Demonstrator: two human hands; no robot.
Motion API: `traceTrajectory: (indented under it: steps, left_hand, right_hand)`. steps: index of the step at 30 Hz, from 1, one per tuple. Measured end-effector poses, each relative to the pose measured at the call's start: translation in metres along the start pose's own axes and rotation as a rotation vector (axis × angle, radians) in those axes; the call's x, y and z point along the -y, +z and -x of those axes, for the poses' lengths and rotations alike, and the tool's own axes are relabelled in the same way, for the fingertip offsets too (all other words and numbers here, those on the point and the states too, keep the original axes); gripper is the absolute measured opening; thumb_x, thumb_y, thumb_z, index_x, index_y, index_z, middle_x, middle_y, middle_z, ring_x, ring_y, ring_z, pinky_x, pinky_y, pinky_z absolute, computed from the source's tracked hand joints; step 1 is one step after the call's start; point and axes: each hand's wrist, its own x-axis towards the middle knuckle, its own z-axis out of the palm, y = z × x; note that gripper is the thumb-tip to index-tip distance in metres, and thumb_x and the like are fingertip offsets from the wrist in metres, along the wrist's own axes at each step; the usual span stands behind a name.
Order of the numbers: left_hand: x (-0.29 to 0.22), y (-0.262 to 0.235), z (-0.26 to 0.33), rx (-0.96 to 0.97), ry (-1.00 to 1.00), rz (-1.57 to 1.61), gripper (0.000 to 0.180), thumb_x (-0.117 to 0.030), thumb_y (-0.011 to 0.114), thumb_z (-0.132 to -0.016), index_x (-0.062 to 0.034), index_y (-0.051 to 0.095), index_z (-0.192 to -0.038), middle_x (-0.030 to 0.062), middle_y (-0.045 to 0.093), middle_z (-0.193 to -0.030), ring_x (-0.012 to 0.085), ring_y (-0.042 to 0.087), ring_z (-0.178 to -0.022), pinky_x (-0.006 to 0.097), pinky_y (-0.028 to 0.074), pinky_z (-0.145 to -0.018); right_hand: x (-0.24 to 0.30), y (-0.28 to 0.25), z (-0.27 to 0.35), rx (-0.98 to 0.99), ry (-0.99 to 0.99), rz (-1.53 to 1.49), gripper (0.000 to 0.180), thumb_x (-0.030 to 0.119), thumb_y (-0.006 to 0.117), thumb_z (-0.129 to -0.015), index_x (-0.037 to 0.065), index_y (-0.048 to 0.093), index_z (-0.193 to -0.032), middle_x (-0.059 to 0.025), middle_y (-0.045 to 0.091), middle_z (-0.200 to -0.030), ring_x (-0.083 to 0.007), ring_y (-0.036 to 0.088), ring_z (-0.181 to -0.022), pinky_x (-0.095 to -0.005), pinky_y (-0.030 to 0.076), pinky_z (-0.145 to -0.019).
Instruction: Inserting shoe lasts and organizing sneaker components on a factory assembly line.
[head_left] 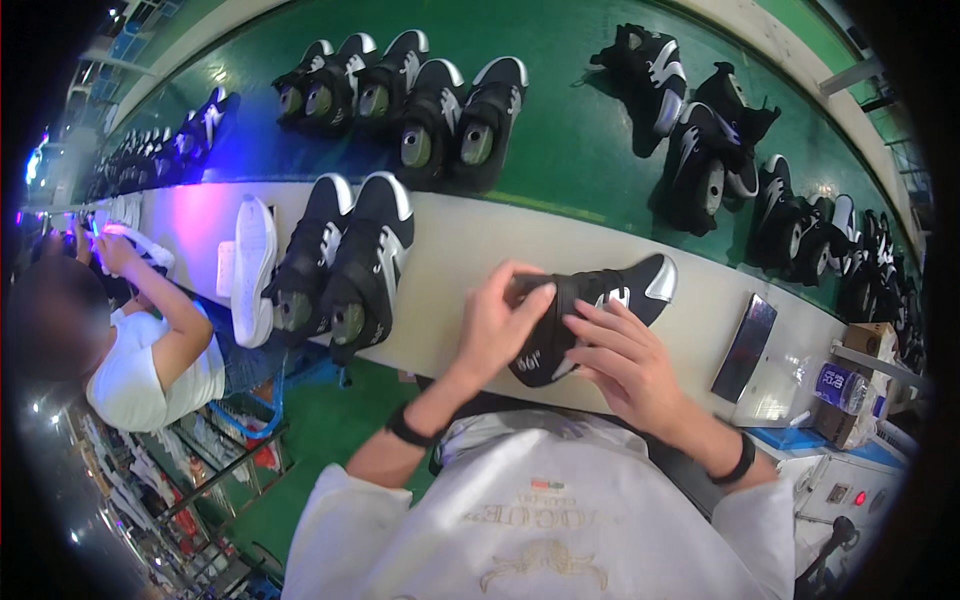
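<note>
Both forearms raised; left hand (497,325), right hand (625,360) clasp black shoe (590,300).

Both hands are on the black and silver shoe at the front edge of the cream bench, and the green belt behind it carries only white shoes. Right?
Not quite. The head view shows the left hand and right hand on the black and silver shoe at the cream bench edge, but the shoes on the green belt are black with white trim, not white.
</note>
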Motion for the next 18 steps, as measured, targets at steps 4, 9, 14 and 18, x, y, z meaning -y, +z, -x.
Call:
traceTrajectory:
  steps: [4, 9, 14, 18]
  left_hand:
    - [-0.028, 0.021, 0.051, -0.157, 0.343, -0.219, 0.028, -0.01, 0.065, -0.094, -0.0001, 0.06, -0.119, 0.0175, 0.073, -0.1, 0.0268, 0.073, -0.086, 0.034, 0.057, -0.076]
    - [-0.013, -0.002, 0.074, 0.004, 0.233, -0.222, 0.024, 0.0, 0.06, -0.094, 0.0008, 0.063, -0.118, 0.0163, 0.073, -0.105, 0.0228, 0.074, -0.093, 0.032, 0.058, -0.078]
    - [-0.023, -0.03, 0.081, -0.111, 0.356, -0.423, 0.019, 0.004, 0.061, -0.091, -0.0005, 0.068, -0.108, 0.013, 0.075, -0.098, 0.0209, 0.074, -0.083, 0.028, 0.057, -0.071]
    - [-0.042, -0.091, 0.093, -0.498, 0.625, -0.789, 0.028, 0.005, 0.062, -0.087, 0.0003, 0.066, -0.114, 0.0188, 0.066, -0.121, 0.0365, 0.061, -0.116, 0.044, 0.047, -0.1]
  right_hand:
    - [0.032, 0.006, 0.023, -0.227, 0.332, -0.067, 0.05, 0.015, 0.075, -0.084, 0.003, 0.058, -0.13, -0.0257, 0.044, -0.147, -0.0415, 0.046, -0.135, -0.0464, 0.039, -0.11]
    - [0.001, 0.027, -0.01, -0.38, 0.48, -0.171, 0.056, 0.006, 0.065, -0.091, 0.004, 0.045, -0.144, -0.0352, 0.033, -0.151, -0.0469, 0.041, -0.138, -0.0426, 0.038, -0.11]
    - [-0.071, -0.003, -0.143, -0.364, 0.609, -0.351, 0.057, 0.033, 0.058, -0.1, 0.004, 0.041, -0.146, -0.0322, 0.055, -0.134, -0.0429, 0.053, -0.128, -0.0404, 0.043, -0.104]
    - [-0.12, -0.021, -0.162, -0.521, 0.402, 0.014, 0.063, 0.033, 0.062, -0.098, -0.004, 0.041, -0.144, -0.0312, 0.046, -0.144, -0.0409, 0.045, -0.136, -0.041, 0.039, -0.11]
